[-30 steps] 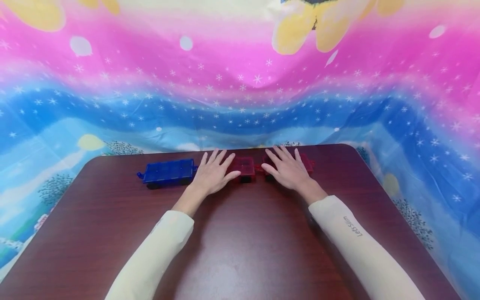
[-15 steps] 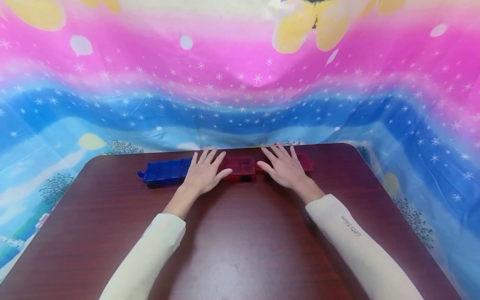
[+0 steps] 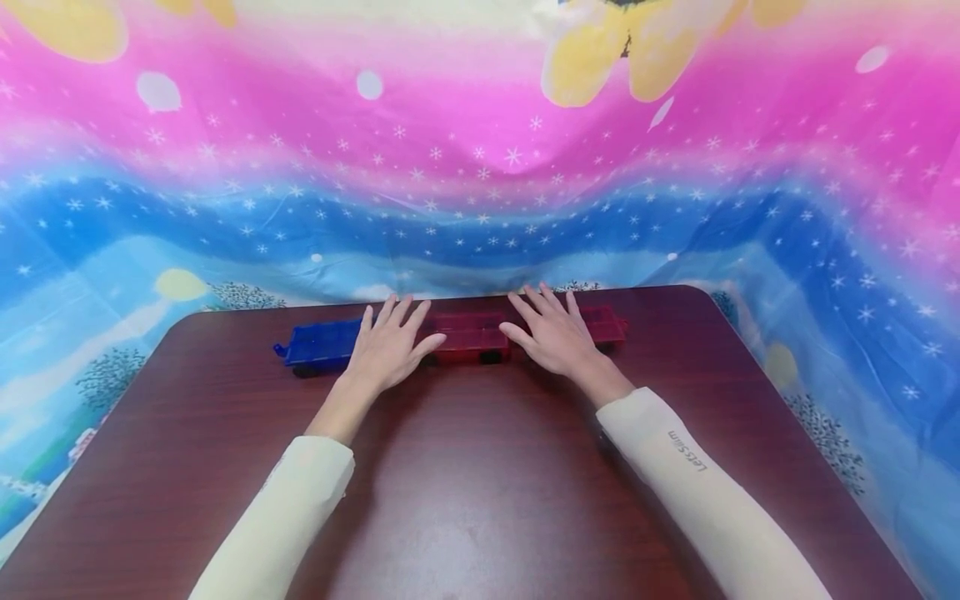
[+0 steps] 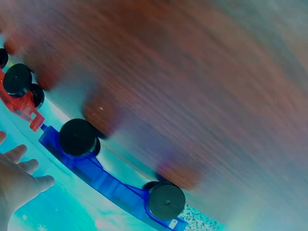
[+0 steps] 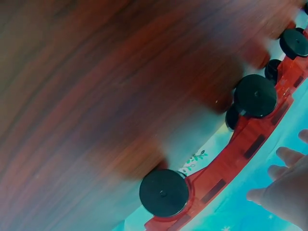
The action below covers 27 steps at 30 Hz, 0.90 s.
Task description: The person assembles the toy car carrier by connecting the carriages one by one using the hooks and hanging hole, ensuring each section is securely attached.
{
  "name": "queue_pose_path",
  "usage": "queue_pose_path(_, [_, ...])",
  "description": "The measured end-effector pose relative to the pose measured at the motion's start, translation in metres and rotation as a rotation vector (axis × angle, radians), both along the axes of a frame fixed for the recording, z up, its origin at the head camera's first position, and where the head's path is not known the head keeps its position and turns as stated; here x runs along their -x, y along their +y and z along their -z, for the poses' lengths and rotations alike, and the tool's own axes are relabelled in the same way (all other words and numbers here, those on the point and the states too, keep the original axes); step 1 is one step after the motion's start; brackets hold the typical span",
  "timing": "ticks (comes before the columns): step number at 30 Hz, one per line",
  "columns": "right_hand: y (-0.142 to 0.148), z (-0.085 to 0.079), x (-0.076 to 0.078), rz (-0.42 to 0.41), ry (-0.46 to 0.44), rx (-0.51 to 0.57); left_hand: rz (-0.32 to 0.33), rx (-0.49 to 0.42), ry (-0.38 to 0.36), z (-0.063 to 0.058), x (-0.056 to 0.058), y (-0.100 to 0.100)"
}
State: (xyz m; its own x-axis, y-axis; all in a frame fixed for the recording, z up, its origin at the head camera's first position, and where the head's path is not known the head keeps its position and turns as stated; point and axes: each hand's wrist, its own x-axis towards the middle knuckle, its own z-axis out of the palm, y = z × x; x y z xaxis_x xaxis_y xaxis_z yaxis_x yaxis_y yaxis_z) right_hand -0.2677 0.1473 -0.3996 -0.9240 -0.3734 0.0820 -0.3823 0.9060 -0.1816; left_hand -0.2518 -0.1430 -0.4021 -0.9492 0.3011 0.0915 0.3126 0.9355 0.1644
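My left hand (image 3: 392,343), fingers spread and straight, is over the joint between a translucent blue toy train wagon (image 3: 322,343) and a red wagon (image 3: 472,333) in the head view. To its right, my right hand (image 3: 553,335) has its fingers spread too and overlaps a second red wagon (image 3: 606,327). In the left wrist view the blue wagon (image 4: 108,178) stands on black wheels, its hook right at the red one's loop. The right wrist view shows a gap between my fingers (image 5: 276,171) and the red wagon (image 5: 231,156). Neither hand grips anything.
The wagons stand in a row near the far edge of a dark wooden table (image 3: 465,467). Behind the table hangs a pink and blue cloth (image 3: 480,200) with snowflakes. A hook sticks out at each end of the row.
Both hands have slid leftward above the row, the left one farther, from the red wagon toward the blue one. The wagons stay where they were.
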Motion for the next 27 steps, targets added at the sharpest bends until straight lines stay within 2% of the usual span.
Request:
queue_pose_path(14, [-0.015, 0.000, -0.003, -0.016, -0.014, 0.015, -0.036, -0.011, 0.008, 0.002, -0.009, -0.023])
queue_pose_path(27, [-0.035, 0.001, -0.003, -0.054, 0.003, 0.025, -0.068, -0.060, -0.002, 0.004, -0.016, -0.046])
